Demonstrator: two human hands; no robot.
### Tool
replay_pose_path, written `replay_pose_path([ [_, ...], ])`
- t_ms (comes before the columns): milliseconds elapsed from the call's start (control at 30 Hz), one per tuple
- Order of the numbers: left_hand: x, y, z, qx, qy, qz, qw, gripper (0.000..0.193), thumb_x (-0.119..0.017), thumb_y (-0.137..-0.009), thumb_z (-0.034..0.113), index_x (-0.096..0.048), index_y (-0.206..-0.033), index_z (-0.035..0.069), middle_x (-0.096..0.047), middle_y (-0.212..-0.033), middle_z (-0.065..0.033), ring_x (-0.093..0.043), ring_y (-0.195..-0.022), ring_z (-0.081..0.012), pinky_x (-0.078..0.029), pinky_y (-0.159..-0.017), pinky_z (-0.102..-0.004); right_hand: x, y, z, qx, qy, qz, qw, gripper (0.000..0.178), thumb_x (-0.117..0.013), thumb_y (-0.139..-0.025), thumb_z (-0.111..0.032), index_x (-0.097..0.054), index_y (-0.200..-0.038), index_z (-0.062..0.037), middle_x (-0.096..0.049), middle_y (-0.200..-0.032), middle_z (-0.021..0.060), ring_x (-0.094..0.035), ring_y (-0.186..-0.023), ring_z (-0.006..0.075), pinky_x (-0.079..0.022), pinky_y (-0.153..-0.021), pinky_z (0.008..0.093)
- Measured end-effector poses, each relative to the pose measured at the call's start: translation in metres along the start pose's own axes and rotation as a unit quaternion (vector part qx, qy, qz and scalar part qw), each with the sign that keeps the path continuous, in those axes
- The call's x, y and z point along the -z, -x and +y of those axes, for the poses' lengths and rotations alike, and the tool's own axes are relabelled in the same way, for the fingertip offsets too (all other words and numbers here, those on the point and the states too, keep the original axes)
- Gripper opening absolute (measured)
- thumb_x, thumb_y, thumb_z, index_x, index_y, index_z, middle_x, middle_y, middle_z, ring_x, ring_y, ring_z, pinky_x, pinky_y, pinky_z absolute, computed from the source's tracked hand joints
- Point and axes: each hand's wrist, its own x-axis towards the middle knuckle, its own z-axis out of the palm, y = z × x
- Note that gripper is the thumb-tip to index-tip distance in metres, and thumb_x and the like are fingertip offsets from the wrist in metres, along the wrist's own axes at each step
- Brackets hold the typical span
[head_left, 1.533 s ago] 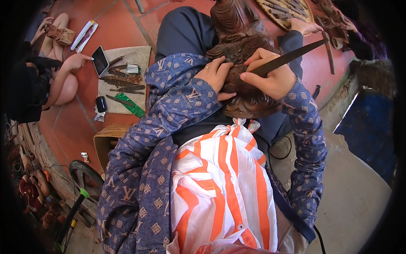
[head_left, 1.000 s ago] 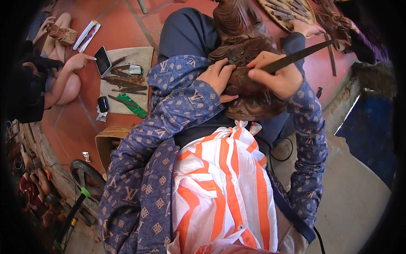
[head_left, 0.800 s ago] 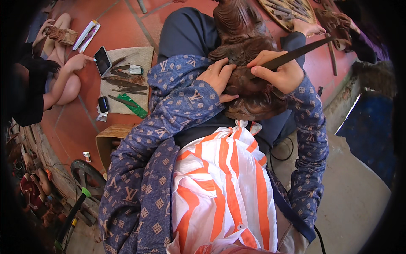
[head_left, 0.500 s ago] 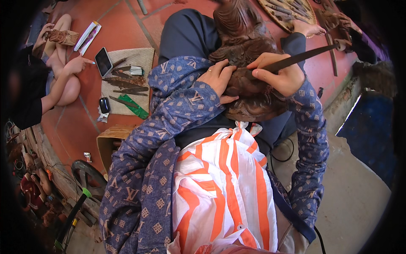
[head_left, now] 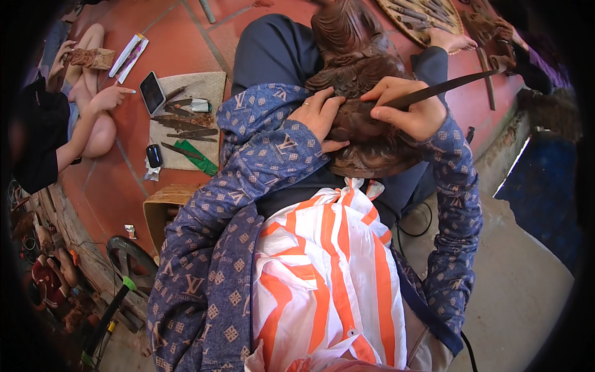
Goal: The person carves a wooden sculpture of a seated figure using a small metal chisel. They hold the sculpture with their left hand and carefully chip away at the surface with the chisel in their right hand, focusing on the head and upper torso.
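A dark brown carved wooden statue [head_left: 348, 31] lies across my lap, its folds and curls cut in relief. My left hand [head_left: 321, 116] grips its left side, fingers over the top and the thumb lower down. Pinched in my right hand [head_left: 412, 111] is a long, dark, flat file [head_left: 443, 87]. One end points out to the upper right, and the other is down at the carving, where my fingers partly hide it.
To the left, a mat [head_left: 180, 146] bears several blades and files, a phone [head_left: 152, 93] and a green wrapper [head_left: 198, 158]. Another person's hand [head_left: 113, 98] is beyond it. A round tray [head_left: 406, 30] of carving tools sits far right; a cardboard box [head_left: 162, 208] stands by my left arm.
My right hand and the file have shifted slightly, the file's outer end tipping a little lower. My left hand stays in place on the statue.
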Motion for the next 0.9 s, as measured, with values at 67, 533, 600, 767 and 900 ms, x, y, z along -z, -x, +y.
replay_pose_path([
  [67, 0.0, 0.0, 0.0, 0.0, -0.001, -0.001, 1.0, 0.085, -0.083, -0.07, 0.037, -0.041, -0.136, 0.005, -0.04, -0.138, -0.0204, -0.047, -0.125, -0.0397, -0.043, -0.103, -0.0435, -0.002, 0.001, 0.002, 0.019, 0.004, -0.001, 1.0, 0.012, -0.071, -0.078, -0.006, -0.068, -0.08, 0.005, -0.066, -0.097, 0.0175, -0.062, -0.085, 0.0244, -0.047, -0.076, 0.0335],
  [533, 0.002, 0.001, 0.001, 0.007, 0.0, -0.021, 1.0, 0.087, -0.082, -0.07, 0.038, -0.039, -0.137, 0.004, -0.038, -0.14, -0.0206, -0.047, -0.125, -0.0404, -0.043, -0.103, -0.0438, -0.007, -0.008, -0.012, -0.112, 0.048, -0.014, 0.992, 0.016, -0.075, -0.078, -0.01, -0.067, -0.084, 0.0027, -0.065, -0.093, 0.0109, -0.061, -0.083, 0.016, -0.046, -0.072, 0.0294],
  [600, 0.001, 0.002, 0.0, -0.002, 0.011, -0.009, 1.0, 0.084, -0.082, -0.069, 0.037, -0.041, -0.136, 0.005, -0.039, -0.138, -0.0223, -0.047, -0.123, -0.043, -0.044, -0.101, -0.0461, 0.003, -0.014, -0.013, -0.196, -0.024, -0.021, 0.98, 0.016, -0.076, -0.078, -0.01, -0.067, -0.084, 0.0015, -0.064, -0.091, 0.0096, -0.06, -0.082, 0.0153, -0.046, -0.071, 0.0296],
  [767, -0.002, 0.002, -0.002, -0.009, -0.015, 0.005, 1.0, 0.086, -0.082, -0.069, 0.04, -0.041, -0.135, 0.003, -0.04, -0.138, -0.021, -0.048, -0.123, -0.0406, -0.044, -0.101, -0.0432, -0.017, -0.008, -0.009, -0.002, 0.108, 0.021, 0.994, 0.015, -0.076, -0.079, -0.01, -0.065, -0.08, -0.0011, -0.061, -0.076, 0.005, -0.06, -0.074, 0.0139, -0.046, -0.068, 0.0289],
  [900, -0.001, 0.002, 0.0, -0.023, -0.01, 0.015, 1.0, 0.086, -0.081, -0.069, 0.041, -0.041, -0.135, 0.001, -0.041, -0.137, -0.0216, -0.05, -0.12, -0.0408, -0.045, -0.1, -0.0425, -0.005, -0.012, -0.01, -0.133, 0.022, 0.014, 0.991, 0.015, -0.076, -0.078, -0.011, -0.065, -0.08, -0.0015, -0.06, -0.076, 0.004, -0.059, -0.072, 0.0141, -0.046, -0.065, 0.0297],
])
